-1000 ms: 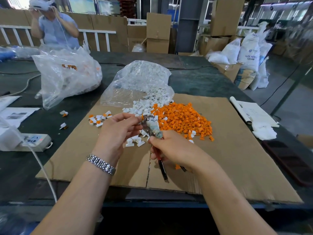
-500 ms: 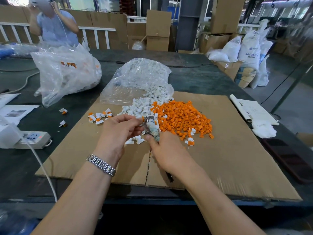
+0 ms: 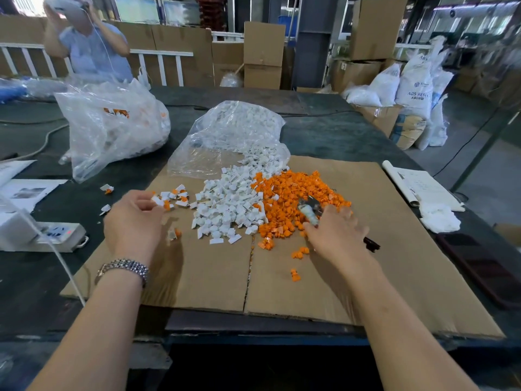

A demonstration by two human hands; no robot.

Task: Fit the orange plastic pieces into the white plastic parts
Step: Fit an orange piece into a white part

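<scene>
Hands parted: left hand (image 3: 135, 221) by assembled pieces (image 3: 172, 196), right hand (image 3: 335, 235) (gripping pliers (image 3: 310, 211)) over orange pieces (image 3: 296, 193).

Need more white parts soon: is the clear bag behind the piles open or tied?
Open: the clear bag lies flat, white parts spilling from its mouth onto the cardboard.

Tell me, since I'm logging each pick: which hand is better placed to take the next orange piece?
Right. The right hand, gripping pliers, hovers over the orange pile; the left hand sits by the assembled pieces.
</scene>
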